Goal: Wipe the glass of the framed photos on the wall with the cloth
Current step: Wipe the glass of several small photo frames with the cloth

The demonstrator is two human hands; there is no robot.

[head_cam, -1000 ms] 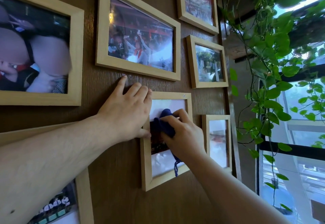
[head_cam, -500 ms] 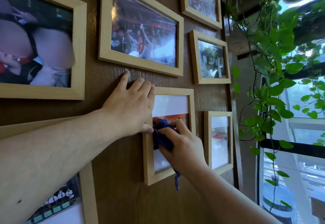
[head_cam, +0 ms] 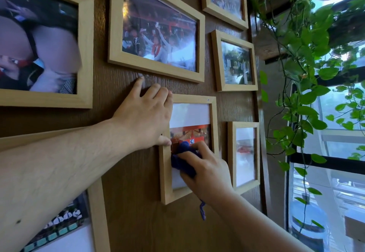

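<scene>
Left hand (head_cam: 144, 117) lies spread flat on the wall, fingertips and thumb touching the small frame (head_cam: 165, 174) at its upper left corner, likely steadying it: light wood, fragile glass, apt to swing. Right hand (head_cam: 207, 170) bunches the soft blue cloth (head_cam: 182, 159) against the glass, fingers curled, wrist low, a thread dangling below.

I stand in a lived-in room, likely a home: a wood-panelled wall (head_cam: 134, 212) hung with framed photos (head_cam: 156, 28), a trailing green plant (head_cam: 302, 58) and a big window (head_cam: 335, 172) just beside it.
</scene>
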